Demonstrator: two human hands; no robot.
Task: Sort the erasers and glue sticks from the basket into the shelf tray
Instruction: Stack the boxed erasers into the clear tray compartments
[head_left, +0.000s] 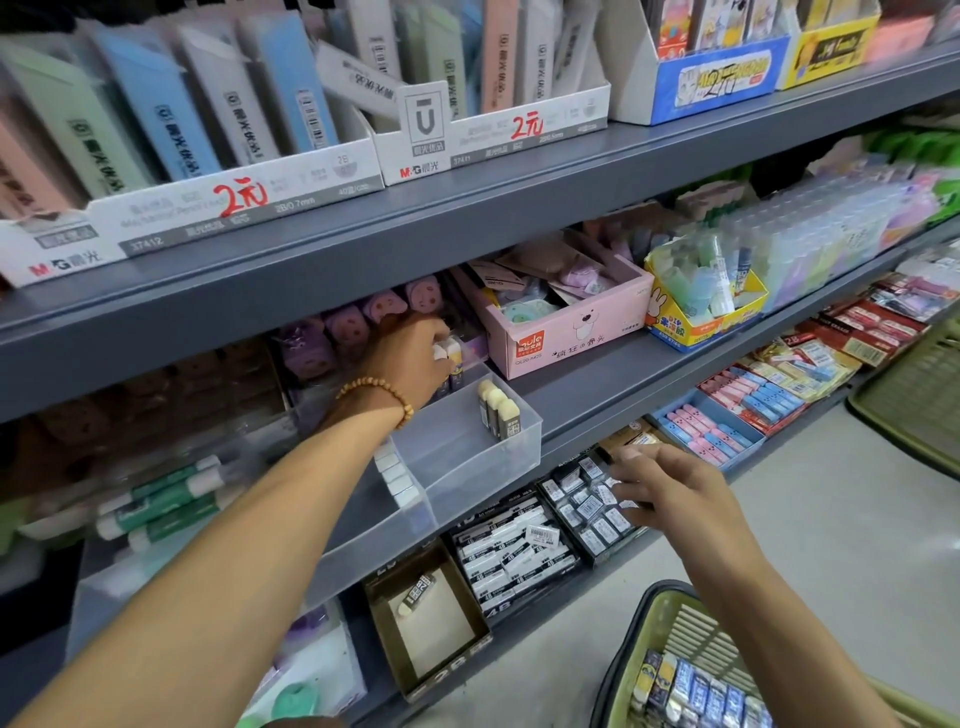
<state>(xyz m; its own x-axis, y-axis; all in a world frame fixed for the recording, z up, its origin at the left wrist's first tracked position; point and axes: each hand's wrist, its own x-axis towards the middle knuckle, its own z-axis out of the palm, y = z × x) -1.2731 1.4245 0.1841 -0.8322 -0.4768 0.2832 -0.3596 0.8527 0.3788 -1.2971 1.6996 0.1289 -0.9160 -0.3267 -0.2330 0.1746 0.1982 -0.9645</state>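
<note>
My left hand (410, 353) reaches into the back of the clear shelf tray (514, 441) on the middle shelf and grips a couple of sleeved erasers (451, 358) upright. Three dark-sleeved cream erasers (498, 410) stand at the tray's right side, and a row of white erasers (397, 475) lies along its divider. My right hand (670, 488) hovers with loosely curled fingers over the lower shelf, holding nothing. The green basket (639, 623) at the bottom right holds several blue-and-white wrapped erasers (696, 691).
A pink box (566, 332) and a yellow glue-stick box (701, 306) stand right of the tray. Green-capped glue sticks (166, 504) lie at the left. Black eraser boxes (519, 556) fill the lower shelf. A second green basket (919, 400) sits on the floor at the right.
</note>
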